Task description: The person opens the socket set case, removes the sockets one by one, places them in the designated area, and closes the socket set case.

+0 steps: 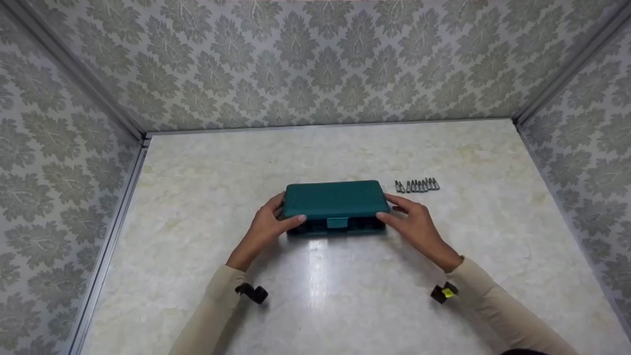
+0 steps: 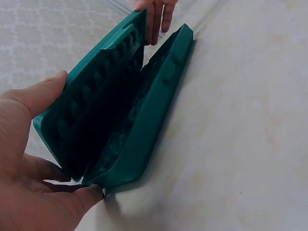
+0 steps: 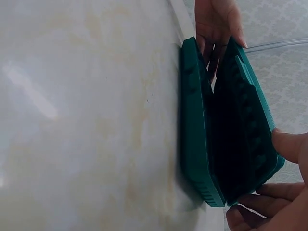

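Observation:
A green plastic tool case (image 1: 336, 199) lies on the table, its lid (image 2: 86, 72) partly raised with a latch (image 1: 337, 223) on the front edge. At the left end my left hand (image 1: 266, 224) grips the case, thumb on the lid's front edge and fingers near the hinge side. My right hand (image 1: 416, 224) holds the right end in like manner, its thumb on the lid's front corner. Both wrist views show the gap between lid and base (image 3: 192, 120). Moulded slots line the lid; the base's inside is dark and hard to make out.
Several small metal bits (image 1: 417, 185) lie in a row on the marbled table (image 1: 207, 167), behind and right of the case. Patterned wall panels (image 1: 315, 64) enclose the table at the back and both sides.

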`<action>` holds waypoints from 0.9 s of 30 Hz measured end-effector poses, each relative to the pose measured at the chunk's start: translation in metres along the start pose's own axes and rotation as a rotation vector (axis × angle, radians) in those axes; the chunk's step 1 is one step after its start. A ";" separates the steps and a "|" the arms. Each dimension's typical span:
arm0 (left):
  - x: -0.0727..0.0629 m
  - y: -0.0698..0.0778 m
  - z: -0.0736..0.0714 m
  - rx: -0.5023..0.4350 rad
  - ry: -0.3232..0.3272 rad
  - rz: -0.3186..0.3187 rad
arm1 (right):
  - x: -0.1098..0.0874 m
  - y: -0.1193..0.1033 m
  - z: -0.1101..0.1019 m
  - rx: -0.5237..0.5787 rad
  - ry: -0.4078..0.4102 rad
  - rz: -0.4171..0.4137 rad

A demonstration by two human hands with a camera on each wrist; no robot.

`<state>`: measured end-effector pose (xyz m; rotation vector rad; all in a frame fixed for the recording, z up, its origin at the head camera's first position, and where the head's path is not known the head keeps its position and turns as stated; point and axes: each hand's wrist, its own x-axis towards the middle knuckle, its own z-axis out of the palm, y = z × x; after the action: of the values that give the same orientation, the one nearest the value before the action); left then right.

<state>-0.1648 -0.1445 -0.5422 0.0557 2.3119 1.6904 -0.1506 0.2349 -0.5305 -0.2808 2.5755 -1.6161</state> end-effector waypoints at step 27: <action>-0.003 -0.018 0.007 0.270 0.013 0.092 | -0.011 0.021 0.012 -0.002 -0.001 -0.008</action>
<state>-0.1580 -0.1443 -0.5608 0.2087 2.5682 1.4088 -0.1400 0.2356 -0.5549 -0.2923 2.5784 -1.6152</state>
